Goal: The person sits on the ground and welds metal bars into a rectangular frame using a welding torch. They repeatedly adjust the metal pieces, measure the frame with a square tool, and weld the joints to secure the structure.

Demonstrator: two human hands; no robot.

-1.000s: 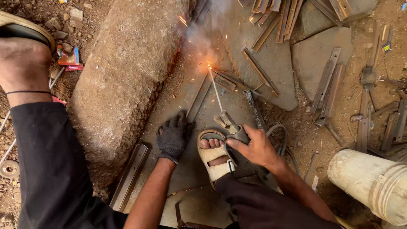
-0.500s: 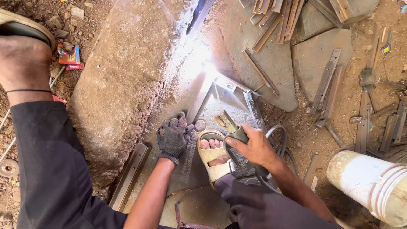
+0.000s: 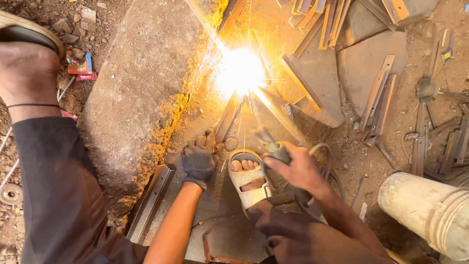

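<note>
Down on the dirt floor (image 3: 420, 54), a welding arc (image 3: 240, 72) blazes white-yellow at the far end of a metal strip (image 3: 228, 117). A big flat stone (image 3: 141, 88) crowds the strip's left side, and a grey stone slab (image 3: 317, 93) with loose angle-iron offcuts (image 3: 378, 100) hems it in on the right. More offcuts lie scattered to the far right, and a pale plastic drum (image 3: 430, 210) lies at the lower right edge.

The gloved left hand (image 3: 199, 157) lies flat with fingers spread, pressed on the near end of the strip. The bare right hand (image 3: 298, 168) is clamped around the electrode holder (image 3: 273, 149), whose rod reaches up to the arc; its cable (image 3: 320, 156) loops just behind the hand. A sandalled foot (image 3: 249, 178) sits between the two hands, leaving little free room there.

Half a second ago the arc was a paler glare; now it is wider and orange, lighting the stone's edge.
</note>
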